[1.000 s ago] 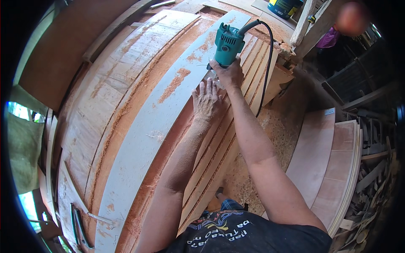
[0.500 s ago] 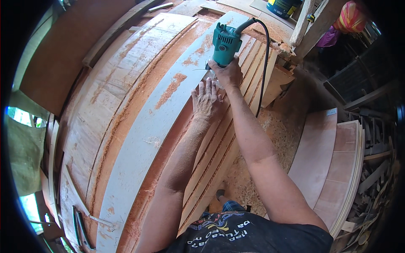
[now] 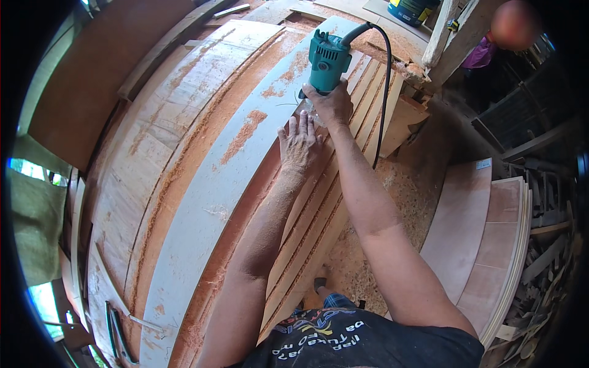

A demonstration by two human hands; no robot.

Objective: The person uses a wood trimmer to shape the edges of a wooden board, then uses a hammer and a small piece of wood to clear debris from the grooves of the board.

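My right hand (image 3: 335,107) grips a teal trim router (image 3: 327,66) low on its body, thumb on the near side. The router stands upright at the right edge of a long pale board (image 3: 211,184), and a clear part shows under it. My left hand (image 3: 299,147) lies flat just nearer to me, fingers stretched forward, their tips close to the router's base. The palm covers part of the reddish strip (image 3: 236,236) beside the board and the slats (image 3: 307,227) to its right. The router's bit is hidden. A black cord (image 3: 389,80) loops from the router's top.
Sawdust covers the broad plywood sheet (image 3: 141,141) at left. Pliers-like dark handles (image 3: 116,334) and thin wood strips lie near its front. Curved panels (image 3: 460,214) are stacked at right, beside scrap wood (image 3: 546,264). A bucket (image 3: 412,11) and wooden post (image 3: 460,40) are at the back.
The router and both hands have shifted very slightly away from me along the board's edge. The grip and the flat left hand look the same.
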